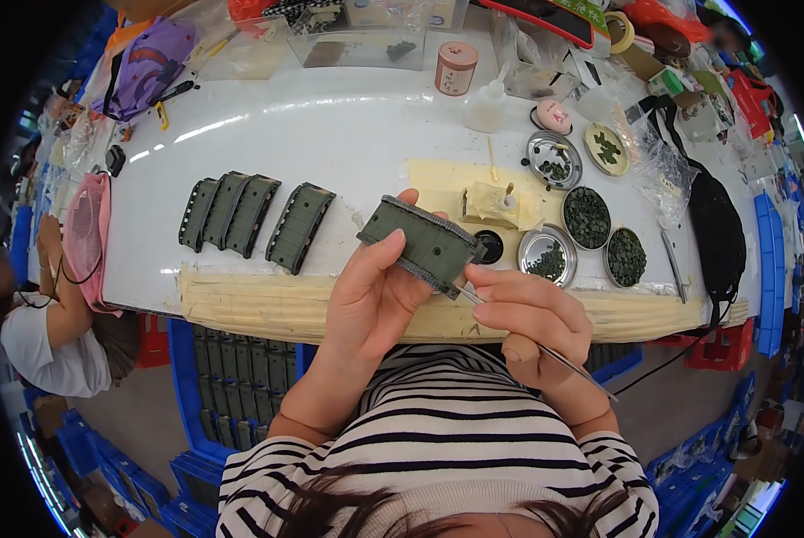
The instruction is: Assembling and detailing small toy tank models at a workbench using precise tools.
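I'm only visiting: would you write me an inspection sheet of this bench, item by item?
Surface: white table, with a tape-wrapped front edge.
Job's things: olive-green ridged plastic track piece in the left hand; thin metal tweezers in the right hand, tip at the piece.
Clutter: four matching green track pieces lying in a row; round metal dishes of small dark green parts; pink round tub; plastic bags.
Hands: both closed on their things.
Cables: black cord hanging off the right edge.
Surroundings: blue crates below; another person's sleeve at left.
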Available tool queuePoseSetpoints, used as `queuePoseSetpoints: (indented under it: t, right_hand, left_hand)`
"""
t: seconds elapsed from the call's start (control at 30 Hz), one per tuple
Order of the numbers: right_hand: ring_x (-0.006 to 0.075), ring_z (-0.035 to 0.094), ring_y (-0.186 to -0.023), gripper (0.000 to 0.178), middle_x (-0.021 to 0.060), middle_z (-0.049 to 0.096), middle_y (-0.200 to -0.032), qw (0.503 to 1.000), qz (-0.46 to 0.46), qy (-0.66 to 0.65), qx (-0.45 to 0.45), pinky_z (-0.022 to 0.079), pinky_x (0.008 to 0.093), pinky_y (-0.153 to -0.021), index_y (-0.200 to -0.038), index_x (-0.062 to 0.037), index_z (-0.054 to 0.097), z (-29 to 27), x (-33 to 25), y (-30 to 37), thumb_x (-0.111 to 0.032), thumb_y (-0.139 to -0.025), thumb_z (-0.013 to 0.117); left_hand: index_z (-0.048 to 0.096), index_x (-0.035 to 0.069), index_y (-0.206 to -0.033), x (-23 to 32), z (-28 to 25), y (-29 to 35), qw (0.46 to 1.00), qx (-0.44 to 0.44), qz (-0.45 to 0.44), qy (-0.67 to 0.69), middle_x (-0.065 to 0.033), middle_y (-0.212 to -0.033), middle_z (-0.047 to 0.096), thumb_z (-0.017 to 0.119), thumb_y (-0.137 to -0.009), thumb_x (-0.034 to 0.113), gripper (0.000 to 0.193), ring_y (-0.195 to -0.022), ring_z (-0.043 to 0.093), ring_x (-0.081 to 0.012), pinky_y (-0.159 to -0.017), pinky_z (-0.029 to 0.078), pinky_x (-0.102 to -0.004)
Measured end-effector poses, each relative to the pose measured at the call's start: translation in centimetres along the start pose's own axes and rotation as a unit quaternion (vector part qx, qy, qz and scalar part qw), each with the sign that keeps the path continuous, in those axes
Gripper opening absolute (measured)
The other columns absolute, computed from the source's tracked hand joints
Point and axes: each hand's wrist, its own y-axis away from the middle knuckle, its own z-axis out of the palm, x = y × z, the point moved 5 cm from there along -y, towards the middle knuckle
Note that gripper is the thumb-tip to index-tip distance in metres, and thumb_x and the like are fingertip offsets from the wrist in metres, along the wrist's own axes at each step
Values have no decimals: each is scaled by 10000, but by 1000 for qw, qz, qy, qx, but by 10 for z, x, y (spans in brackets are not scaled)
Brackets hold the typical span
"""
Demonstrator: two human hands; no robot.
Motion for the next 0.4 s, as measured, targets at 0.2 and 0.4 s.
queuePoseSetpoints:
  t: [0.2,0.4]
  right_hand:
    - [349,655,-994,338,186,633,-1009,999,-11,11,-30,560,387,-815,-988,31,653,-3,-3,1,-288,-954,547]
    - [354,651,-1009,324,199,634,-1043,999,-21,13,-33,559,394,-820,-1000,23,655,-5,-6,1,-277,-961,539]
  left_hand:
    - [287,36,-1431,-1,1,-1,1000,-19,-8,11,-222,-1335,459,422,-966,132,494,-1224,512,-292,-998,490,-431]
    - [263,41,-1443,-2,1,-1,999,-34,-6,8,-225,-1348,443,429,-963,137,517,-1242,497,-298,-1003,488,-422]
